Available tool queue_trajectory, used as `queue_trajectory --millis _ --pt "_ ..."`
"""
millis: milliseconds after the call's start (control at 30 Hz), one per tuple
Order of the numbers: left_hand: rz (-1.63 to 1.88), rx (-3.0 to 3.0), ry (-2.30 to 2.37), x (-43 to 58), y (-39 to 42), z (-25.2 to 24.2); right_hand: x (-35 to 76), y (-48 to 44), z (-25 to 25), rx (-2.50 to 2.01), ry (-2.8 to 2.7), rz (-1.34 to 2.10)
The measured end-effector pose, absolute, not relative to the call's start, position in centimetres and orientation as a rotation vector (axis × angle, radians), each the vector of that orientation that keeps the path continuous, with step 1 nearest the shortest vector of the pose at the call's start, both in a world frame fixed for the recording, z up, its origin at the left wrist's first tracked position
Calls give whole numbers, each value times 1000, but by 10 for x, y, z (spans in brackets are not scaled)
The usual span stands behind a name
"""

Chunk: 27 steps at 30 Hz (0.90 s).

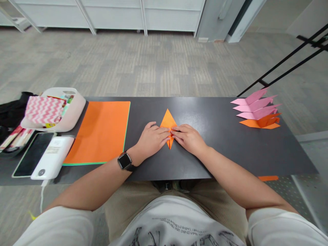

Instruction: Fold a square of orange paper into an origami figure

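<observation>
Head view: folded paper (168,119) lies on the bench (210,116) between left hand (154,139) and right hand (189,138), both resting fingers close together on it, any pinch impossible to tell, with orange sheets (99,131) left of the left hand and paper figures (253,107) well right of the right.

At the left end of the dark counter (210,118) stood a white basket (74,114) holding a pink-and-white zigzag-patterned item (44,109). Just on its near side, a dark-screened phone (34,153) lay beside a white device (53,159), with a white cable (41,200) hanging from the device's near end. White cabinets (115,15) stood at the far side, beyond the grey carpeted floor (115,65).
</observation>
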State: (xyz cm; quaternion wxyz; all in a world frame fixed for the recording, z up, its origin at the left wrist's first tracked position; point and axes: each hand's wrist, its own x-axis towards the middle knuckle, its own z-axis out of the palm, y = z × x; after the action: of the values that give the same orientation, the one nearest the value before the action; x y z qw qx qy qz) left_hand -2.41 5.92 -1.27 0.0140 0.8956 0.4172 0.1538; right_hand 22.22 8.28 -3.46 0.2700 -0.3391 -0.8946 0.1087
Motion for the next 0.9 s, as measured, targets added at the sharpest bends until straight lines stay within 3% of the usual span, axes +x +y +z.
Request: queue_trajectory --millis 633,900 --pt "420 2776 1293 -23 58 -10 228 84 -30 -971 -2406 292" --pt "424 2792 1292 -24 58 -10 237 72 -6 -1052 -2424 182"
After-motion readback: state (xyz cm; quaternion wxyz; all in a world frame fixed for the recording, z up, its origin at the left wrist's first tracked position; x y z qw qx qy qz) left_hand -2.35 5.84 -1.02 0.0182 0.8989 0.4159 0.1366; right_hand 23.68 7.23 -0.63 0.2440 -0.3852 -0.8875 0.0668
